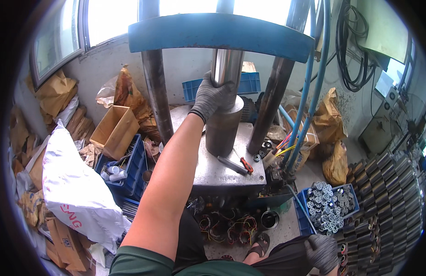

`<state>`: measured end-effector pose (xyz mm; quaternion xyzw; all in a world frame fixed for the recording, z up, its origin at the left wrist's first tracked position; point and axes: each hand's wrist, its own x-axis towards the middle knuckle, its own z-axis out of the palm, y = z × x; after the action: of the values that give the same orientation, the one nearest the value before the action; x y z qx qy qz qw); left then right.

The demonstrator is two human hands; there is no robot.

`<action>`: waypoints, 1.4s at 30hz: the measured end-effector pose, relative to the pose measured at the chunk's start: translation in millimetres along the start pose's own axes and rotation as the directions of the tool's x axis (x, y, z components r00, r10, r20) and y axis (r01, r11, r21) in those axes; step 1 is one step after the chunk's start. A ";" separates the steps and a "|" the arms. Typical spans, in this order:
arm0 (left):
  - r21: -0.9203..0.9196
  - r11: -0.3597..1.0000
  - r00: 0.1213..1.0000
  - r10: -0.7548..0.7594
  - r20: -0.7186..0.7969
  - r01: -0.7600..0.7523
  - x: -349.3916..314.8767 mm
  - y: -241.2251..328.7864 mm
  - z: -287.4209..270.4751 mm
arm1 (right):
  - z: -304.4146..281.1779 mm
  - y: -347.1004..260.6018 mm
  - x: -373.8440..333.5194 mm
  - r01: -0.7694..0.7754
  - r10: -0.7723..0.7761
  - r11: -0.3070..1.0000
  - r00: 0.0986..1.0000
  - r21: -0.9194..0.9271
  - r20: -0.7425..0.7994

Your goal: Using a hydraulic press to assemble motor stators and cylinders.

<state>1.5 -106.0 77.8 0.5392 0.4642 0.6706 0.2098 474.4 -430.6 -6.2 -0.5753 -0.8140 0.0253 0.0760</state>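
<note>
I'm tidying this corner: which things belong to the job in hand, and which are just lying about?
Apparently in use:
polished steel ram, at the left hand
dark steel cylinder beneath it
thin metal rod, at the right hand

Apparently lying about:
open wooden box
white sack

Gloved left hand (214,95) around a shiny steel shaft (227,64) at upper centre, blue crossbeam (217,34) above, gloved right hand (322,253) at lower right on a thin lever (301,207), white sack (77,184) at left.
</note>
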 end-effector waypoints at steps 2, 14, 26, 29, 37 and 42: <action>0.017 1.000 1.000 0.002 0.001 -0.002 2.1 -4.6 -2.2 | -1.1 -0.5 0.7 0.001 0.000 1.000 1.000 -0.011 0.009; -0.106 0.994 0.997 0.047 0.067 -0.040 17.8 -31.4 -1.9 | -6.7 -4.1 1.9 0.061 -0.061 0.998 0.998 -0.017 -0.013; 0.128 0.991 0.997 -0.045 0.059 0.037 4.4 -7.6 -4.5 | -5.5 4.4 3.6 0.060 -0.058 0.998 0.997 -0.036 0.043; 0.163 0.986 0.997 -0.056 0.045 0.048 1.3 -4.1 -4.2 | -5.1 8.2 4.5 0.089 -0.087 0.995 0.995 -0.042 0.058; 0.220 0.975 0.998 -0.047 0.038 0.038 4.1 -7.4 -6.4 | -25.1 9.3 20.8 0.082 -0.080 0.997 0.988 -0.014 0.133; 0.181 0.982 0.997 -0.063 0.044 0.054 5.6 -10.7 -5.8 | -33.5 10.2 25.5 0.108 -0.113 0.993 0.987 0.052 0.115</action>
<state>-8.0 -98.8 71.6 0.5586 0.5330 0.6060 0.1913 480.7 -404.8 27.9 -0.5250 -0.8469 0.0736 0.0422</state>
